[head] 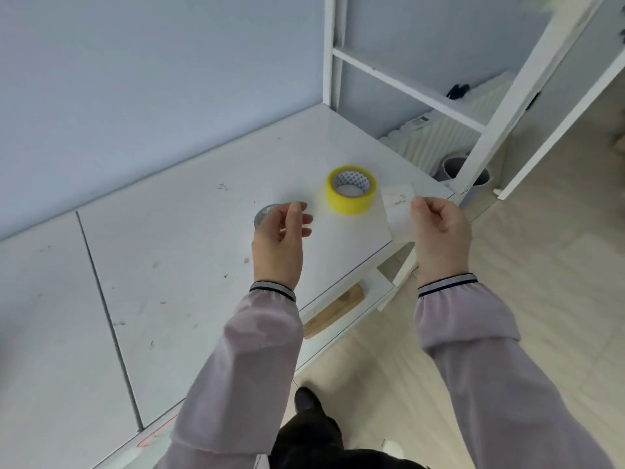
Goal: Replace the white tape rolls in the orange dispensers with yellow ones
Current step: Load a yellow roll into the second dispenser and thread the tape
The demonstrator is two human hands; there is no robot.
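A yellow tape roll (351, 190) lies flat on the white table (176, 252) near its right end. My left hand (279, 245) hovers left of it with fingers loosely curled, and a grey-cored roll (263, 216) shows behind the fingers; whether the hand grips it is unclear. My right hand (439, 228) is to the right of the yellow roll, over the table's edge, pinching a strip of clear whitish tape (399, 206). No orange dispenser is in view.
A white metal shelf frame (487, 106) stands at the table's right end, with white corrugated foam (436, 140) and grey pipes (455, 165) behind it. A wooden block (333, 314) lies on the ledge under the table edge. Light wood floor on the right.
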